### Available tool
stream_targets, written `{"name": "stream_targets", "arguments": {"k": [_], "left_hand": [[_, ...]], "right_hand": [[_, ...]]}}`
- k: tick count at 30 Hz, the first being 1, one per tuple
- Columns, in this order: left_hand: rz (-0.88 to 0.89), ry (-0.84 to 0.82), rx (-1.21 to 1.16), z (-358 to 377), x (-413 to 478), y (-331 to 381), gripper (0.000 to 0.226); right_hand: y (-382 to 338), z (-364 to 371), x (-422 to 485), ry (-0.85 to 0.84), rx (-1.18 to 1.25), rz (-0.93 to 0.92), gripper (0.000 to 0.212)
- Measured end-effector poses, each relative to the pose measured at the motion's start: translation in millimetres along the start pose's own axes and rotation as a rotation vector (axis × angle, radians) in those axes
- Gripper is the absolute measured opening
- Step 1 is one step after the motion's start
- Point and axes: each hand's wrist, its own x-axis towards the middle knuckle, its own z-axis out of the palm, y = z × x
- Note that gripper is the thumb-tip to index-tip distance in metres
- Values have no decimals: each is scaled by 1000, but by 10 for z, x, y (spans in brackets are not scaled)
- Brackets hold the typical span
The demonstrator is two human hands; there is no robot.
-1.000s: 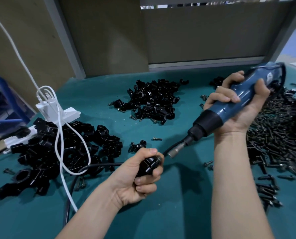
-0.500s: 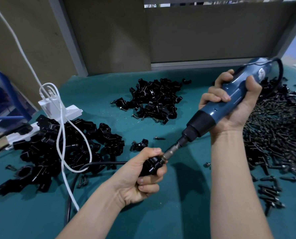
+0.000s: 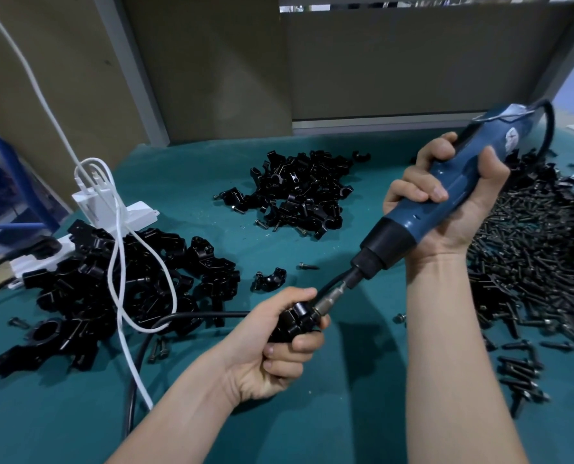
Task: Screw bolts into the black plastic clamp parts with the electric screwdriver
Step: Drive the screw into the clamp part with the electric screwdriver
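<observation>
The teal mat (image 3: 345, 413) carries everything, and I place the rest by the clamp part (image 3: 294, 321) held low near its middle; the heap of loose bolts (image 3: 530, 256) lies to the clamp part's right, well apart; a big pile of black clamps (image 3: 111, 283) sits to its left, and a second pile (image 3: 299, 195) lies beyond it, farther back; the electric screwdriver (image 3: 412, 222) slants down to it from the upper right; the right hand (image 3: 463, 216) is wrapped round the tool's blue body; the left hand (image 3: 272, 356) is clenched round the clamp part, thumb on top; the bit (image 3: 329, 298) meets the clamp part's upper right face, and the bolt is hidden there, so I cannot tell how deep it sits. I judge a bolt is being driven; to do it well I would hold the tool's axis in line with the hole; press lightly along that line; brace the clamp part against the twist; hold fingertips off the bit; let off once the head seats, lest the plastic thread strip.
</observation>
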Motion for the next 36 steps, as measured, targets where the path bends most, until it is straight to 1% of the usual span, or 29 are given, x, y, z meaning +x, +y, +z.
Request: {"name": "stream_targets", "arguments": {"k": [2,8,12,14,19,24,29,36], "left_hand": [[-6,-15,-10,-10,-4,7,28],[-10,8,-14,-20,7,9,26],[1,20,-5,-22,11,15,24],[4,32,2,-23,9,21,23],[11,40,3,-26,11,13,25],[25,44,-7,-31,19,5,32],[47,68,1,-30,27,5,23],[60,89,18,-37,40,-9,21]], "right_hand": [[20,9,9,-12,21,10,26],[25,-18,6,-23,57,25,29],[43,-30,10,-61,61,44,46],[51,-35,13,-66,38,44,49],[53,-62,14,-62,22,56,49],[69,-75,10,-50,28,55,49],[80,-86,10,-40,26,53,49],[106,-89,10,-28,5,49,51]]}}
